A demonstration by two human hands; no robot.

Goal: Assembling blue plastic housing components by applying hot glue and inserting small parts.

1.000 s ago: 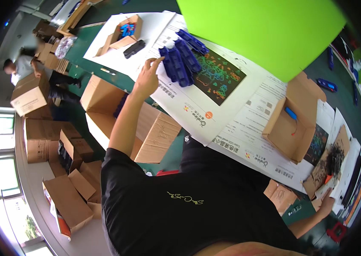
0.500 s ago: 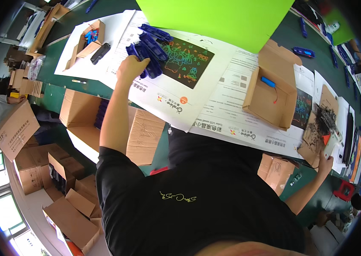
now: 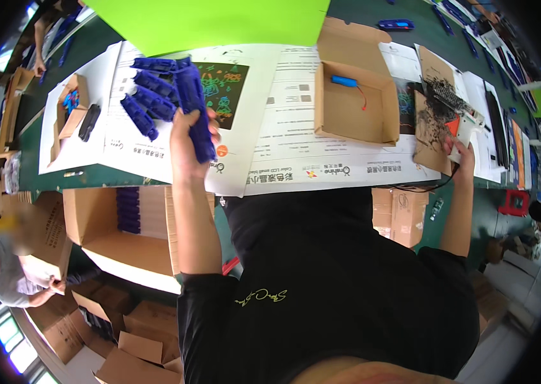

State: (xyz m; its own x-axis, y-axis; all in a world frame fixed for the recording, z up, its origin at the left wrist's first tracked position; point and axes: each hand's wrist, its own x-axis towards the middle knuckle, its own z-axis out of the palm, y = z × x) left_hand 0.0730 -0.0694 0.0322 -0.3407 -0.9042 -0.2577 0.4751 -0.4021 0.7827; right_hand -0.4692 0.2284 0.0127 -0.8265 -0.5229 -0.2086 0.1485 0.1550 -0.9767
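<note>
My left hand (image 3: 188, 137) grips a long dark-blue plastic shell (image 3: 192, 96), held up at a slant over the printed sheets. Beside it on the paper, several similar blue shells (image 3: 149, 96) lie fanned out. At the right, my right hand (image 3: 462, 155) is wrapped round the handle of a white glue gun (image 3: 469, 133) with an orange part near its nozzle. The gun sits over a piece of brown cardboard (image 3: 433, 150) smeared with black strands. Between my hands, an open cardboard box (image 3: 355, 131) holds a blue cylindrical battery (image 3: 344, 81) with a red wire.
A small box (image 3: 66, 121) with blue and red parts and a black piece (image 3: 89, 123) are at the left. A bright green panel (image 3: 219, 22) stands at the back. Below the table edge, a large carton (image 3: 123, 246) contains blue shells. Another person's hand (image 3: 56, 285) holds cardboard.
My left hand has lifted one blue shell off the pile and drawn it toward me. My right hand still holds the glue gun. The whole view has turned.
</note>
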